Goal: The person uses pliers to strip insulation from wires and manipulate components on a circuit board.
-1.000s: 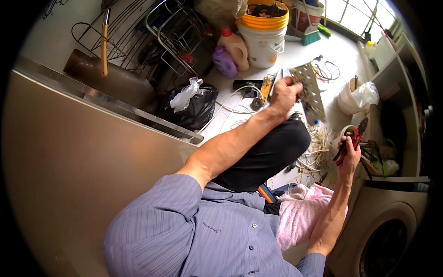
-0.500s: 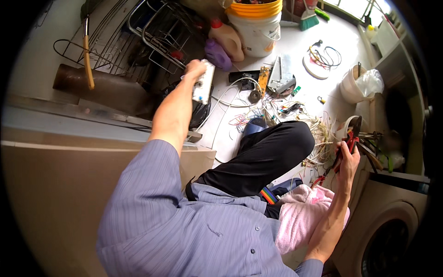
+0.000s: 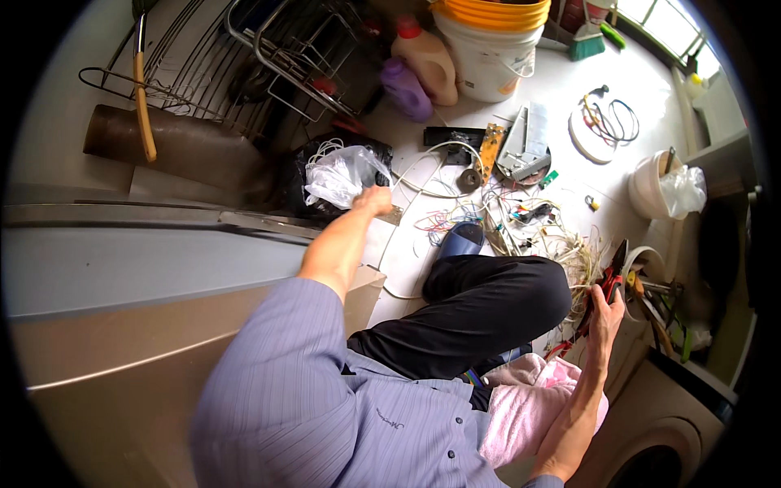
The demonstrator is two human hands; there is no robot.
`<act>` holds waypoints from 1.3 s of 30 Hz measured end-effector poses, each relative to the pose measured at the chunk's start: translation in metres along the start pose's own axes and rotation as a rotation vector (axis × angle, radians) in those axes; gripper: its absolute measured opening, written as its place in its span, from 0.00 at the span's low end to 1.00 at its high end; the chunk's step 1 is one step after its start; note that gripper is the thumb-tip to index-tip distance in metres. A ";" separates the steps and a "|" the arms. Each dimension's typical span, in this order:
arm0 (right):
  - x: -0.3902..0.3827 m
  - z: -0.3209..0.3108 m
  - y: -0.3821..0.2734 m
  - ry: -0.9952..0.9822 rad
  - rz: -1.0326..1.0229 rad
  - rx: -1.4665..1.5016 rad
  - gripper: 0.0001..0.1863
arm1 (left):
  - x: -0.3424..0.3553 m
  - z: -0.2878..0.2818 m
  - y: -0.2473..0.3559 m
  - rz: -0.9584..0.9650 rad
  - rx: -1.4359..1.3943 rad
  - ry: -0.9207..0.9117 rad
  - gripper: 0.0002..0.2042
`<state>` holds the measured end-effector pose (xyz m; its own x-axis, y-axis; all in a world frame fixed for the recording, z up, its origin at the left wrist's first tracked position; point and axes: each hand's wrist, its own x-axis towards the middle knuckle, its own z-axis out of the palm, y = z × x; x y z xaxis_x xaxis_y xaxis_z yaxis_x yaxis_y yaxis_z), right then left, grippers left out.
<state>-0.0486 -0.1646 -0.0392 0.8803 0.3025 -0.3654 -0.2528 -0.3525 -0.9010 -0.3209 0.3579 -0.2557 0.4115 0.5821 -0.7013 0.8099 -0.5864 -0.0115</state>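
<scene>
My left hand [image 3: 372, 199] is closed on what appears to be the perforated metal plate [image 3: 392, 214], mostly hidden under it, just below a white plastic bag [image 3: 340, 177] lying on a black garbage bag [image 3: 297, 163]. My right hand [image 3: 605, 305] grips red-handled pliers [image 3: 612, 276] beside a white bucket [image 3: 647, 256] full of tools. Between my hands, past my bent knee, loose wires [image 3: 508, 224], a white cable [image 3: 439, 191], a rusty yellow strip [image 3: 490, 150], grey metal parts [image 3: 525, 138] and a small green board [image 3: 549, 179] lie on the tiled floor.
A wire rack [image 3: 289, 61] and detergent jugs [image 3: 423, 61] stand at the back left. Beyond are an orange-rimmed bucket [image 3: 488, 65], a broom [image 3: 587, 45] and a coiled cord [image 3: 610, 122]. A washing machine [image 3: 667, 415] is at lower right, a steel-coloured panel [image 3: 122, 342] at left.
My left hand swung the plate leftward from over the floor, then lowered it to the bags. My right hand still holds the pliers, now slightly lower in view.
</scene>
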 end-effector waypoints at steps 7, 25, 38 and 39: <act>0.003 0.006 -0.003 -0.009 -0.012 -0.153 0.10 | -0.046 -0.006 0.054 -0.005 0.060 0.139 0.15; 0.015 0.016 0.013 -0.009 0.013 -0.297 0.08 | 0.000 -0.246 -0.113 -0.125 -0.389 0.298 0.12; 0.027 0.037 0.025 -0.106 0.042 -0.366 0.10 | 0.023 -0.162 -0.149 -0.381 -0.320 0.281 0.21; 0.029 0.037 0.030 -0.106 0.031 -0.354 0.09 | 0.025 -0.157 -0.149 -0.336 -0.281 0.243 0.20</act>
<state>-0.0457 -0.1341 -0.0858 0.8230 0.3706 -0.4305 -0.1082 -0.6417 -0.7593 -0.3657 0.5483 -0.1601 0.1674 0.8467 -0.5050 0.9819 -0.1893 0.0081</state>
